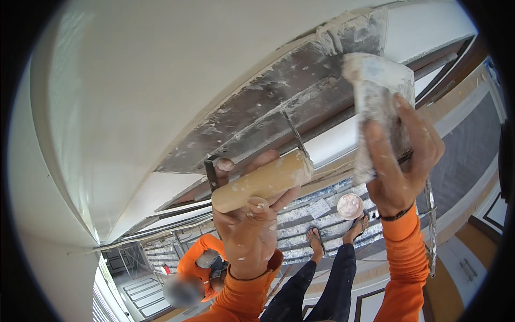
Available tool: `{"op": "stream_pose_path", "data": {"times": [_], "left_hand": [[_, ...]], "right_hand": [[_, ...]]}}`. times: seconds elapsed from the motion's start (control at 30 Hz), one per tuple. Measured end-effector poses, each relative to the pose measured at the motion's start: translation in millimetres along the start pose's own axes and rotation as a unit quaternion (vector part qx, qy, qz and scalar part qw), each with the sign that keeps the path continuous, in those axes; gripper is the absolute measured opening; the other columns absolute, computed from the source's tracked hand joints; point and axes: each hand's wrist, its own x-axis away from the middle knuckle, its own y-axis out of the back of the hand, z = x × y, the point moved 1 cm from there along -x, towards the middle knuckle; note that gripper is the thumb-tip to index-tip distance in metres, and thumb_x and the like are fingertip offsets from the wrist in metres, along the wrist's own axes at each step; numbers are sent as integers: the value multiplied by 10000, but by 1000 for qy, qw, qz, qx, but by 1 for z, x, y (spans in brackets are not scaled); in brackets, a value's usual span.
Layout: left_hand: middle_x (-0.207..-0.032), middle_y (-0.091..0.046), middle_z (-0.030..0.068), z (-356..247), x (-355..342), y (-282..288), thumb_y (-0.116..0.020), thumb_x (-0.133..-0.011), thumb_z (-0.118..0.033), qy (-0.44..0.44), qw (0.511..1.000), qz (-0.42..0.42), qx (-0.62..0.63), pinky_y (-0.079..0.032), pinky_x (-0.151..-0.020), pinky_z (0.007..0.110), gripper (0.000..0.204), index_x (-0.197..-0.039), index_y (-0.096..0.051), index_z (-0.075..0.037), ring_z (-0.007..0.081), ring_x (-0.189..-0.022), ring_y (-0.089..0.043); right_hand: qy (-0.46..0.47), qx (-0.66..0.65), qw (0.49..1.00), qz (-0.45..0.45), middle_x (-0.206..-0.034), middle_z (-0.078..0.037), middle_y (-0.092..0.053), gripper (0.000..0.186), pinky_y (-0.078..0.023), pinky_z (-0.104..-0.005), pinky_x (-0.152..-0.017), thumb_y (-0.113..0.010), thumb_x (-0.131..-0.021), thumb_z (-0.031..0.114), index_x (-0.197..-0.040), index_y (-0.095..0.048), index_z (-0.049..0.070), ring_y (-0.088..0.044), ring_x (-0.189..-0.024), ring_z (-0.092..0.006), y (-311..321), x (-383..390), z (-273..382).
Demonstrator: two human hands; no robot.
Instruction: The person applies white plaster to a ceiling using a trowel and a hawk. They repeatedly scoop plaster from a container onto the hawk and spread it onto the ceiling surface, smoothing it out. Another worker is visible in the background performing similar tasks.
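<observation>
My left hand (247,225) is closed round a tan cylindrical handle (260,180) with metal struts running to a wide, plaster-streaked metal blade (244,123). A white plaster lump (332,35) sits along the blade's upper edge. Beside that blade, on the right, my right hand (402,161) grips a smaller plaster-coated scraper (381,80), blurred by motion. The scraper's face is thickly smeared white, and I cannot tell whether it touches the wide blade.
A curved white ceiling surface (123,64) fills the upper left. Below are slatted, paint-spattered scaffold boards (292,241) under my feet, with a white bucket (350,206) on them. A co-worker in an orange sleeve (190,260) is at lower left. A metal rail (429,225) stands right.
</observation>
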Motion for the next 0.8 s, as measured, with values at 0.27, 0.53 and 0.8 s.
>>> {"op": "stream_pose_path", "data": {"times": [0.27,0.53,0.8], "left_hand": [[-1277,-432,317,0,-1,1,-657,-830,-73,-6,1000,5,-16,-487,-901,547,601,-1288,-267,-83,425,-1139,-518],[-1279,-438,305,4,0,2,-639,-840,-59,-8,1000,3,1,-474,-914,558,585,-1297,-273,-83,425,-1133,-524],[-1270,-462,285,3,2,-2,-644,-835,-54,-30,1000,-4,2,-473,-912,572,592,-1300,-278,-62,430,-1126,-526]], "right_hand": [[-110,-127,985,-38,-1129,-229,-617,342,-474,-399,-875,-529,-837,-93,-1166,-579,-15,-599,-1043,-342,4,-23,10],[-147,-122,982,1,-1178,-157,-622,401,-440,-368,-858,-619,-801,17,-1200,-583,25,-607,-1004,-280,-1,-24,40],[-140,-125,982,-6,-1238,-120,-595,435,-419,-335,-825,-680,-777,148,-1205,-608,128,-566,-933,-229,-2,-16,37]]}}
